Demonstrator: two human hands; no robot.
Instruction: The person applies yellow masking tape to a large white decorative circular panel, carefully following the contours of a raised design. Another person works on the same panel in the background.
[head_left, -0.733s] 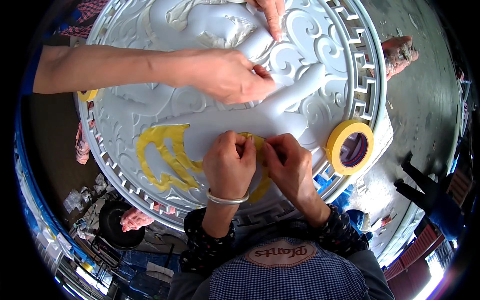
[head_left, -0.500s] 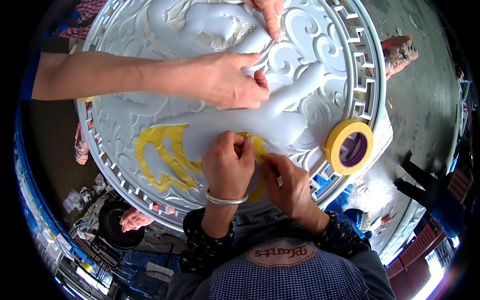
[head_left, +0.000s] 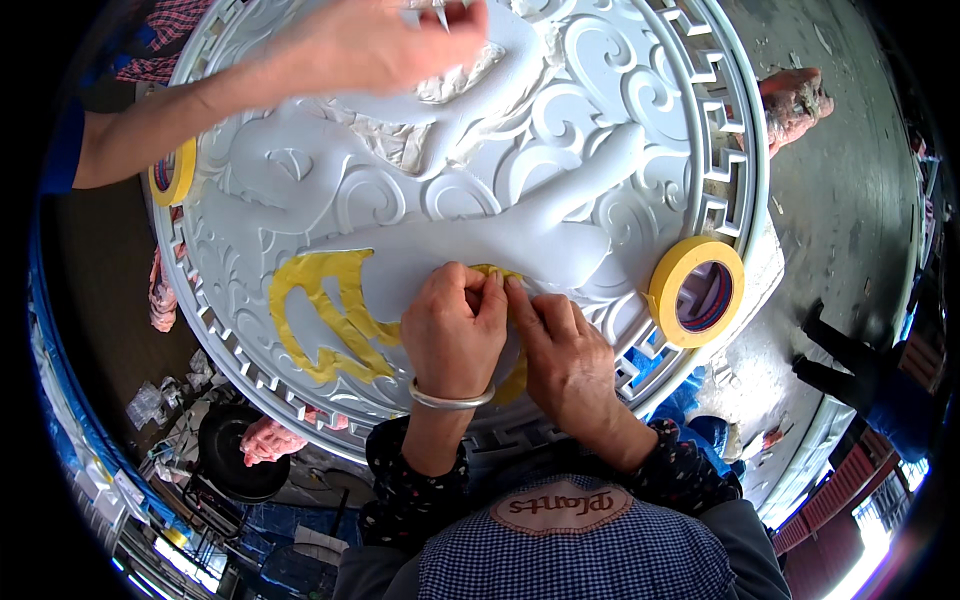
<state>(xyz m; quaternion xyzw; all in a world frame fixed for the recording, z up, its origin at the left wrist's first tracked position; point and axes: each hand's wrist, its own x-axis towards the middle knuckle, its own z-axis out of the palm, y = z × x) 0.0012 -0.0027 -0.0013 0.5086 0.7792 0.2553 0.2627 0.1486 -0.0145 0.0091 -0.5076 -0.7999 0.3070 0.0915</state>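
Observation:
A round white relief panel (head_left: 455, 238) with raised scrolls and smooth figure shapes lies in front of me. At its near side my left hand (head_left: 455, 335), with a silver bangle at the wrist, pinches a strip of yellow masking tape (head_left: 497, 270) against the surface. My right hand (head_left: 568, 362) meets it there, its fingertips closed at the strip's edge beside the left thumb. More yellow tape (head_left: 288, 282) is stuck in curved bands to the left of my hands. Part of the strip is hidden under my fingers.
A roll of yellow tape (head_left: 667, 290) rests on the panel's right rim, and another roll (head_left: 183, 172) is at the left rim. A co-worker's hand (head_left: 385, 45), blurred, reaches over the far part, where whitish tape (head_left: 395, 145) covers areas. Pink wrapped supports (head_left: 270, 440) stick out below the rim.
My right hand has moved slightly up and left, its fingertips now close to my left thumb. The co-worker's near arm has lifted away toward the far side, uncovering the panel's middle.

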